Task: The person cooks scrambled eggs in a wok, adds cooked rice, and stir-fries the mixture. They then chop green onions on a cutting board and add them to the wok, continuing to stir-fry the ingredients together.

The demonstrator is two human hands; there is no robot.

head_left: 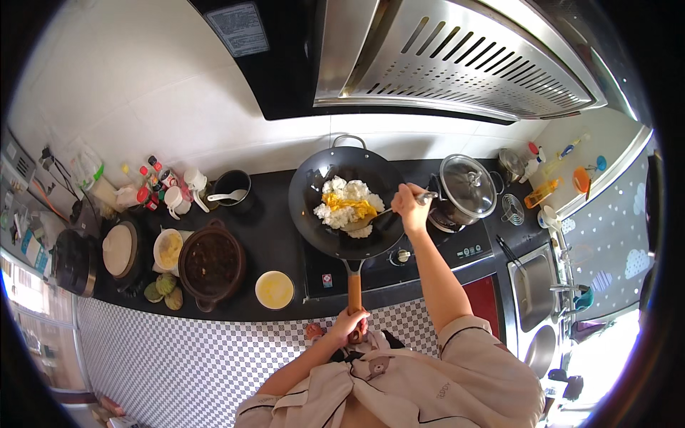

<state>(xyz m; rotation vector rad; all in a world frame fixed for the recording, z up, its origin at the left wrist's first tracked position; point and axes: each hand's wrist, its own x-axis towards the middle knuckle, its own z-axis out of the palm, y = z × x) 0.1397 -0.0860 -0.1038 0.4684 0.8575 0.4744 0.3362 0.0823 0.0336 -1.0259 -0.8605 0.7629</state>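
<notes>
A dark wok point(305, 214) sits on the black hob, with white rice point(340, 216) and yellow egg point(348, 205) in its middle. My left hand point(350, 323) is closed around the wok's wooden handle point(354, 291), close to my body. Over the wok's right rim, my right hand point(411, 206) grips the handle of a metal spatula point(382, 214), whose blade rests against the egg and rice. To the left, on the counter, a bowl point(274, 290) shows yellow residue inside.
Right of the wok stands a glass-lidded pot point(466, 187); farther right is a steel sink point(533, 294). A brown clay pot point(211, 265), a black pot point(233, 191) holding a white spoon, and seasoning bottles point(155, 179) stand left. A range hood point(455, 59) hangs above.
</notes>
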